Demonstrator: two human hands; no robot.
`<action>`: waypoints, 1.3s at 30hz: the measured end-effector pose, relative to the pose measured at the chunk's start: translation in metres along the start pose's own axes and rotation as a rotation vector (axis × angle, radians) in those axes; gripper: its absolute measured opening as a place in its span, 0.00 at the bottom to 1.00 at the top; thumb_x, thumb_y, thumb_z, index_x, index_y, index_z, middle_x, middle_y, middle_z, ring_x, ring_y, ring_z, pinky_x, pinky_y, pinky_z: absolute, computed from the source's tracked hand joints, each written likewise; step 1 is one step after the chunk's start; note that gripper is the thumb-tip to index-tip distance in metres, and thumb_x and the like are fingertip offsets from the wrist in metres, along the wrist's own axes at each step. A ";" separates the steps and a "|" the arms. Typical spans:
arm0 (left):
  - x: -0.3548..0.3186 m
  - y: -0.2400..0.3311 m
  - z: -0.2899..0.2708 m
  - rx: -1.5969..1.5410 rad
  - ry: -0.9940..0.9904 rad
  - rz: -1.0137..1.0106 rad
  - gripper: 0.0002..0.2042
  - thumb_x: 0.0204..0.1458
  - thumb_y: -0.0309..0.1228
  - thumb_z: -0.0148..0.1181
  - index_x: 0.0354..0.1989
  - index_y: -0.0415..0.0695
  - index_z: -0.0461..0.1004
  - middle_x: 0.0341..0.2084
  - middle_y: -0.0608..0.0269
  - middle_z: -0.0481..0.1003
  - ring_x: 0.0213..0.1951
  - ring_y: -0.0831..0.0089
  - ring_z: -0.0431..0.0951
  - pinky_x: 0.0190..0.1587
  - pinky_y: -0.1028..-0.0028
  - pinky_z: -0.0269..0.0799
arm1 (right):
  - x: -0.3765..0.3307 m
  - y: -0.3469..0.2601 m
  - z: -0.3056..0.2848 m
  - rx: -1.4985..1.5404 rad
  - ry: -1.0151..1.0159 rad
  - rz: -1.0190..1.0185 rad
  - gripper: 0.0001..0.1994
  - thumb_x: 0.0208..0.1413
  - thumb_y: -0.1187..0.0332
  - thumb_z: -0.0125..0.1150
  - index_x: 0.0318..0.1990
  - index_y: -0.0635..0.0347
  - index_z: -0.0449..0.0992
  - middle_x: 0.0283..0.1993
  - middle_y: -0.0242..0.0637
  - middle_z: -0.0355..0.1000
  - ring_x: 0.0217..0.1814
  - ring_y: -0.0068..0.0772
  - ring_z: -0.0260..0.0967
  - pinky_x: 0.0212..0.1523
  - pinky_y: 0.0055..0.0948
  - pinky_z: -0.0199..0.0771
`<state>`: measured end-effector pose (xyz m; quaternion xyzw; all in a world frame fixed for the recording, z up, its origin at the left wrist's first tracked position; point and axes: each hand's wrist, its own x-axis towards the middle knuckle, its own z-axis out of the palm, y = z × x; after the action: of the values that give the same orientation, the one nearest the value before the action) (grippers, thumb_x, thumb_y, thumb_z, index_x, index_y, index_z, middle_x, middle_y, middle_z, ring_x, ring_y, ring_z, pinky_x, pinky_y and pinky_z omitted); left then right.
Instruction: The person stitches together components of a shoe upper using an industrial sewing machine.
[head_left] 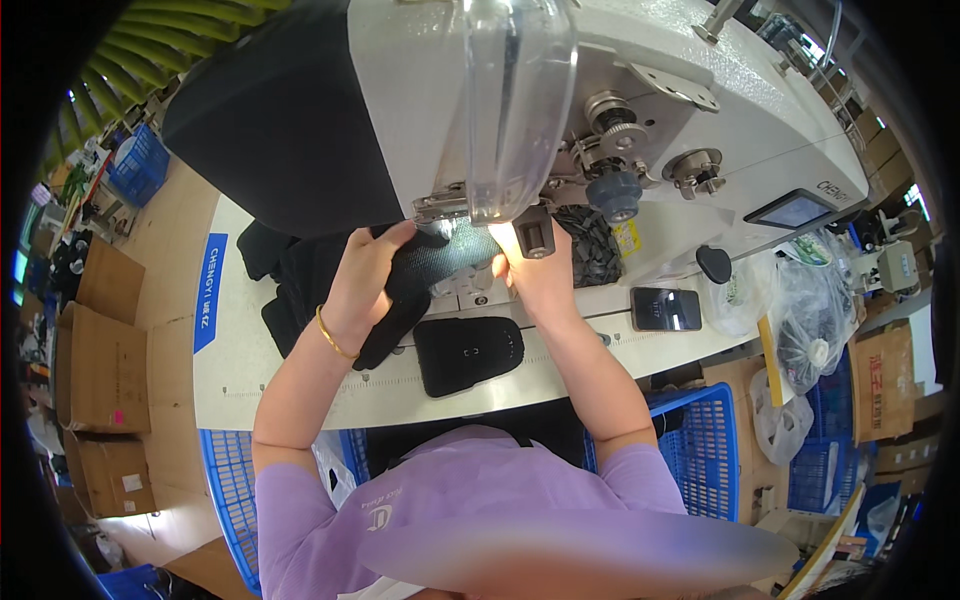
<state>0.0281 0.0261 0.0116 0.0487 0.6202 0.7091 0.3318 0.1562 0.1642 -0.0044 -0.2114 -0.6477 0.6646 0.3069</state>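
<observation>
Under the lit head of a white and black sewing machine (420, 110), I hold a dark mesh fabric piece (455, 262) between my two hands. My left hand (365, 275), above a gold bangle, is closed on its left part, thumb and forefinger near the presser area. At the fabric's right edge, my right hand (538, 272) is closed on it, partly covered by a dark machine part. The needle is hidden behind the clear guard (505, 110). Nearer me on the table lies a flat black shaped piece (470, 355), apart from both hands.
Black fabric pieces (285, 285) are heaped on the left of the white table (240, 370). Small dark scraps (595, 255) lie beyond my right hand. A phone (666, 309) and plastic bags (815, 315) are to the right. Blue baskets (708, 440) stand below the front edge.
</observation>
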 end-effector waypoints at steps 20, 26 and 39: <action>0.022 -0.018 -0.089 0.385 0.177 0.658 0.16 0.45 0.17 0.61 0.45 0.36 0.70 0.39 0.58 0.75 0.43 0.63 0.75 0.47 0.68 0.72 | 0.019 0.076 -0.082 -1.127 -0.024 -0.266 0.07 0.41 0.65 0.66 0.23 0.57 0.77 0.26 0.36 0.71 0.35 0.41 0.69 0.37 0.39 0.68; -0.025 -0.106 -0.047 1.208 -0.319 1.145 0.17 0.42 0.32 0.68 0.38 0.37 0.70 0.38 0.50 0.69 0.39 0.54 0.70 0.44 0.62 0.67 | 0.025 0.075 -0.079 -1.044 0.214 -0.558 0.05 0.42 0.72 0.61 0.27 0.60 0.72 0.25 0.39 0.69 0.32 0.42 0.68 0.35 0.39 0.69; -0.020 -0.122 -0.022 1.464 -0.325 1.110 0.26 0.32 0.40 0.70 0.38 0.37 0.69 0.36 0.51 0.69 0.43 0.56 0.68 0.46 0.65 0.66 | -0.071 0.099 -0.042 -0.054 -0.675 0.388 0.05 0.58 0.73 0.56 0.37 0.65 0.74 0.29 0.33 0.75 0.29 0.19 0.70 0.31 0.19 0.72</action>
<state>0.0834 -0.0023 -0.0981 0.6337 0.7468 0.1832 -0.0852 0.2232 0.1493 -0.1140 -0.1077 -0.6776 0.7250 -0.0604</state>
